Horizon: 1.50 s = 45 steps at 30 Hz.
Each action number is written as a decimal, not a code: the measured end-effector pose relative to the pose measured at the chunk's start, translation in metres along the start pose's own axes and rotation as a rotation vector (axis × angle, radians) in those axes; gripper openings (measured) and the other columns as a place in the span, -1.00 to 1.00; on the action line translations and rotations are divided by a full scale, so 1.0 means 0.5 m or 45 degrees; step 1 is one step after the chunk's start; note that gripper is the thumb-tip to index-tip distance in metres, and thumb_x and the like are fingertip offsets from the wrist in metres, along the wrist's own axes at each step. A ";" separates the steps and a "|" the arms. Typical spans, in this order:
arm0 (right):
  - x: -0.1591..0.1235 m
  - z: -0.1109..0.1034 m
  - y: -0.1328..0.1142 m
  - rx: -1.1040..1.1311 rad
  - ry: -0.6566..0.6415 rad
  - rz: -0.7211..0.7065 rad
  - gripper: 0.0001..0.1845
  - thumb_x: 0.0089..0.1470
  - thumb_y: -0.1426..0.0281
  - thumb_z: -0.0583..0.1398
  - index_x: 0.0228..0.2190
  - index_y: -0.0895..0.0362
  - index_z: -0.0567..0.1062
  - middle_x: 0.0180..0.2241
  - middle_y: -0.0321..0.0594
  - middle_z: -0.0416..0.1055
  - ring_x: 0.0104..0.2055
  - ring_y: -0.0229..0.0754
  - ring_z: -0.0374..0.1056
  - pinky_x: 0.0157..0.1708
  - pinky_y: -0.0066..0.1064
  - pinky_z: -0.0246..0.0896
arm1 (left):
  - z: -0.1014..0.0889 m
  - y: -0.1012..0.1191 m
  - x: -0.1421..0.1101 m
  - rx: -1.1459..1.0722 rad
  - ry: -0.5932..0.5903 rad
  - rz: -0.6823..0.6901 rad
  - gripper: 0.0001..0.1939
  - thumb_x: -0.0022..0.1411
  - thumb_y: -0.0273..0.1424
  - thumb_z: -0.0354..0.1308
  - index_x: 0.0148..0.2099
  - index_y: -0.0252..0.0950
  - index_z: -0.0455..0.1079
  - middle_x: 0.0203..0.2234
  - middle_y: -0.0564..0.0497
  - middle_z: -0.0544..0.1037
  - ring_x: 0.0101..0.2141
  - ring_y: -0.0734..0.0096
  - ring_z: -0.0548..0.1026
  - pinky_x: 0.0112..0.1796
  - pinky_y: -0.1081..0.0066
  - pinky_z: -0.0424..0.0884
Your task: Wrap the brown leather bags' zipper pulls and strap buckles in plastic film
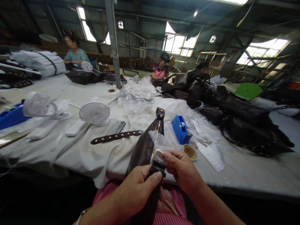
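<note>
A dark brown leather bag [142, 150] with a gold zipper stands at the table edge in front of me. My left hand [140, 187] is closed on the bag's near end, its thumb by a dark buckle or strap end [157, 168]. My right hand [180, 165] pinches a piece of clear plastic film [161, 153] against the same end. What lies under the film is partly hidden, and I cannot make it out. More thin plastic rests over the zipper. Left of the bag lies a studded dark strap [114, 137].
To the right are a blue tape dispenser [181, 129], a round dish [190, 152] of brownish stuff and a heap of dark bags [234, 109]. A phone [116, 128] and white fans [94, 112] are on the left. Plastic bags [138, 93] cover the middle. Co-workers [77, 54] sit beyond.
</note>
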State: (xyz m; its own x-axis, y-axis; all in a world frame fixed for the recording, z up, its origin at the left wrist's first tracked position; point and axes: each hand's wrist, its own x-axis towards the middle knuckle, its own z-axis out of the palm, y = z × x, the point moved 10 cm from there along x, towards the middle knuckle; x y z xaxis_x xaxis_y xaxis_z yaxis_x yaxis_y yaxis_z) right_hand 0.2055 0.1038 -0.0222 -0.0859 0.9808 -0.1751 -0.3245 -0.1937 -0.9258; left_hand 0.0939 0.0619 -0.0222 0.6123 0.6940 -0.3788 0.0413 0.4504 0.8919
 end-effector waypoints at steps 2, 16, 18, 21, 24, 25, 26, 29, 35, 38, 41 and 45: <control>-0.004 0.005 0.004 0.023 -0.021 0.028 -0.69 0.03 0.19 0.39 -0.46 0.21 0.55 -0.63 -0.42 0.16 -0.60 -0.43 -0.11 -0.61 -0.49 -0.27 | -0.005 0.000 -0.003 0.082 0.035 0.013 -0.61 0.33 -0.03 0.05 -0.26 -0.28 0.36 -0.52 -0.05 0.61 -0.57 0.41 0.52 -0.56 0.53 0.36; -0.028 0.008 0.026 0.108 -0.056 0.088 -0.62 0.12 0.11 0.31 -0.45 0.21 0.55 -0.66 -0.43 0.14 -0.62 -0.43 -0.07 -0.63 -0.52 -0.24 | -0.005 0.029 -0.008 0.379 0.094 0.129 -0.66 0.42 -0.17 -0.04 -0.27 -0.28 0.40 -0.54 0.04 0.59 -0.59 0.49 0.46 -0.49 0.50 0.34; -0.024 0.002 0.016 0.096 -0.026 0.034 -0.58 0.15 0.09 0.28 -0.47 0.21 0.55 -0.64 -0.39 0.19 -0.61 -0.41 -0.03 -0.61 -0.50 -0.20 | -0.007 0.025 -0.007 0.398 0.106 0.138 -0.65 0.42 -0.16 -0.04 -0.25 -0.28 0.40 -0.52 0.02 0.60 -0.57 0.47 0.47 -0.48 0.49 0.34; -0.023 -0.009 0.001 0.000 0.036 -0.037 -0.63 0.12 0.12 0.31 -0.45 0.20 0.58 -0.62 -0.38 0.24 -0.59 -0.40 -0.01 -0.60 -0.49 -0.19 | -0.014 0.022 -0.008 0.463 0.159 0.149 -0.62 0.41 -0.14 -0.05 -0.28 -0.29 0.42 -0.53 0.00 0.59 -0.57 0.46 0.47 -0.50 0.49 0.31; -0.029 -0.016 -0.008 -0.177 0.078 -0.078 -0.64 0.11 0.13 0.32 -0.46 0.20 0.57 -0.65 -0.41 0.19 -0.58 -0.39 -0.02 -0.58 -0.47 -0.18 | -0.019 0.024 -0.012 0.474 0.195 0.158 -0.59 0.41 -0.13 -0.06 -0.31 -0.30 0.41 -0.58 0.02 0.56 -0.59 0.46 0.44 -0.52 0.49 0.28; -0.031 -0.015 -0.010 -0.232 0.074 -0.086 -0.63 0.12 0.13 0.32 -0.48 0.20 0.56 -0.65 -0.42 0.16 -0.58 -0.38 -0.03 -0.58 -0.47 -0.18 | -0.018 0.025 -0.013 0.466 0.193 0.162 -0.58 0.42 -0.12 -0.07 -0.32 -0.30 0.41 -0.59 0.03 0.56 -0.60 0.46 0.44 -0.53 0.49 0.28; -0.033 -0.013 -0.010 -0.276 0.059 -0.090 -0.61 0.13 0.12 0.31 -0.50 0.20 0.55 -0.65 -0.42 0.15 -0.57 -0.38 -0.04 -0.57 -0.46 -0.18 | -0.016 0.028 -0.015 0.456 0.185 0.173 -0.59 0.42 -0.13 -0.07 -0.32 -0.29 0.41 -0.60 0.03 0.55 -0.60 0.47 0.44 -0.52 0.49 0.28; -0.036 0.002 -0.003 -0.281 -0.018 -0.076 -0.58 0.15 0.12 0.28 -0.54 0.20 0.49 -0.63 -0.41 0.13 -0.55 -0.37 -0.04 -0.55 -0.45 -0.17 | -0.008 0.044 -0.018 0.429 0.145 0.244 -0.63 0.42 -0.17 -0.05 -0.29 -0.29 0.41 -0.59 0.05 0.56 -0.59 0.47 0.45 -0.48 0.49 0.32; -0.036 0.019 0.014 -0.157 -0.093 -0.014 -0.59 0.12 0.14 0.31 -0.55 0.20 0.46 -0.63 -0.42 0.15 -0.57 -0.38 -0.05 -0.56 -0.46 -0.18 | -0.007 0.046 -0.017 0.461 0.126 0.247 -0.62 0.42 -0.20 -0.05 -0.33 -0.29 0.42 -0.62 0.06 0.55 -0.59 0.49 0.45 -0.47 0.50 0.33; -0.033 0.018 0.013 -0.185 -0.086 -0.011 -0.57 0.09 0.13 0.33 -0.57 0.20 0.46 -0.63 -0.40 0.17 -0.56 -0.38 -0.02 -0.55 -0.48 -0.16 | -0.008 0.046 -0.018 0.444 0.122 0.240 -0.65 0.42 -0.20 -0.03 -0.31 -0.28 0.42 -0.60 0.07 0.56 -0.58 0.48 0.46 -0.45 0.50 0.35; -0.029 0.022 0.025 -0.143 -0.133 0.056 -0.56 0.04 0.13 0.36 -0.60 0.21 0.44 -0.65 -0.41 0.17 -0.58 -0.39 -0.01 -0.56 -0.49 -0.15 | -0.005 0.041 -0.019 0.403 0.076 0.200 -0.64 0.40 -0.18 -0.02 -0.33 -0.29 0.44 -0.61 0.05 0.57 -0.61 0.47 0.46 -0.49 0.49 0.34; -0.031 0.034 0.059 0.072 -0.233 0.243 -0.54 -0.01 0.13 0.39 -0.62 0.19 0.39 -0.69 -0.44 0.14 -0.63 -0.41 -0.03 -0.60 -0.51 -0.13 | -0.003 0.046 -0.018 0.413 0.038 0.216 -0.67 0.35 -0.17 0.05 -0.31 -0.29 0.45 -0.61 0.05 0.57 -0.60 0.45 0.45 -0.50 0.49 0.34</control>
State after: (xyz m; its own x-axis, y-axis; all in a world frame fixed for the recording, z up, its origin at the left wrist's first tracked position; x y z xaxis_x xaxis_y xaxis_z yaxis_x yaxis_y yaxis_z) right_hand 0.1814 0.0825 -0.0412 -0.3180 0.9068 -0.2767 -0.3375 -0.3810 -0.8608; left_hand 0.0881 0.0670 0.0011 0.6090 0.7615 -0.2217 0.1923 0.1293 0.9728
